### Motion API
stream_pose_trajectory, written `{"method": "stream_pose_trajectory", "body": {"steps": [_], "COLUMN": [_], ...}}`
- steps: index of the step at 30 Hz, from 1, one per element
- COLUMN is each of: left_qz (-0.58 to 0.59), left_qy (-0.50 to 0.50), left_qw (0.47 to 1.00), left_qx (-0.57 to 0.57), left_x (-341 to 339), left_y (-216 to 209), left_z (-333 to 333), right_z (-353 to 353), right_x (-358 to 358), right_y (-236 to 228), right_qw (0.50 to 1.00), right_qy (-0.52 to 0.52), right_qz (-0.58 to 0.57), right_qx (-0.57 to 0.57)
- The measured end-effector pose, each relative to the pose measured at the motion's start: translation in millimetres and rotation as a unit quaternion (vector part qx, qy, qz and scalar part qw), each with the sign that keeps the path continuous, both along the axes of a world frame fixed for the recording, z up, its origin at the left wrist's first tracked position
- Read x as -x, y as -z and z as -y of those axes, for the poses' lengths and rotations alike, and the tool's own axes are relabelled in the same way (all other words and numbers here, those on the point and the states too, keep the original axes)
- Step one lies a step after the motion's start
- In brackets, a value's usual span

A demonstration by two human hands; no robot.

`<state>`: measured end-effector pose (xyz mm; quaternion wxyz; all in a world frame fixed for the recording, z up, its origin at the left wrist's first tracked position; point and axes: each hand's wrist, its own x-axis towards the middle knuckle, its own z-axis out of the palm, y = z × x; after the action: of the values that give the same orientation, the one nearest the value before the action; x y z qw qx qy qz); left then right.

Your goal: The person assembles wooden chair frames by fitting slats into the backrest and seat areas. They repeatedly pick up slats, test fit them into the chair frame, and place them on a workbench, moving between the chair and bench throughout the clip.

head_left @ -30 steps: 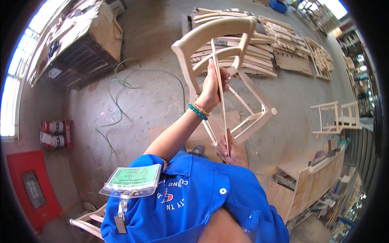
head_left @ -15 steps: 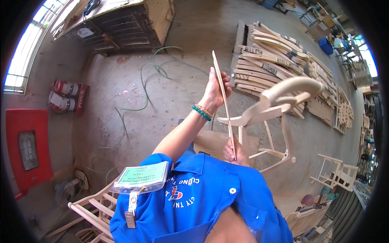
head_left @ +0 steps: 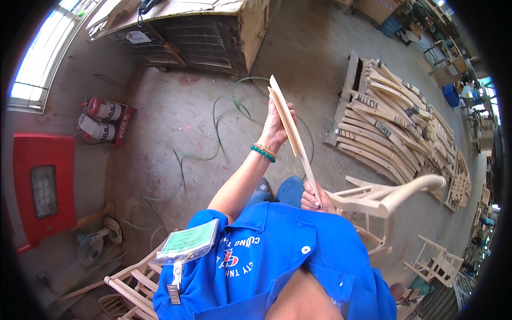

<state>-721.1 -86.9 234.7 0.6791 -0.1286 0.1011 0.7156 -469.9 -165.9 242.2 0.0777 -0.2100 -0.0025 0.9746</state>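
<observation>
A long, thin, pale wooden slat slants in front of my chest, its far end raised. Near that far end my left hand, with beaded bracelets at the wrist, is closed round it. My right hand grips the near end, fingers curled. A shorter strip-like edge shows along the slat's upper left side; I cannot tell whether it is a second piece. Close to the right of my right hand stands an unfinished wooden chair frame with a thick curved top rail. My blue shirt hides part of the frame.
Curved wooden parts lie stacked at right. A green hose loops over the floor. At far left are a dark wooden cabinet, fire extinguishers and a red wall box. Another wooden frame stands lower left.
The slat has turned and shows a broader side, with the second edge now visible. Both hands keep hold of it. The view has shifted, so the surroundings sit further right.
</observation>
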Motion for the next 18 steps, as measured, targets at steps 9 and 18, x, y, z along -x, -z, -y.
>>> {"method": "stream_pose_trajectory", "body": {"steps": [9,18], "left_qz": [0.034,-0.068], "left_qy": [-0.018,-0.015], "left_qw": [0.999,0.992], "left_qx": [-0.023,0.101], "left_x": [63.1,86.7], "left_y": [12.4,-8.0], "left_z": [-115.7,-311.2], "right_z": [-130.4,-347.4], "right_x": [67.5,83.0], "right_y": [2.5,-11.0], "right_qw": [0.952,0.963], "right_qy": [-0.023,0.113], "right_qz": [0.239,0.031], "right_qx": [-0.19,-0.242]}}
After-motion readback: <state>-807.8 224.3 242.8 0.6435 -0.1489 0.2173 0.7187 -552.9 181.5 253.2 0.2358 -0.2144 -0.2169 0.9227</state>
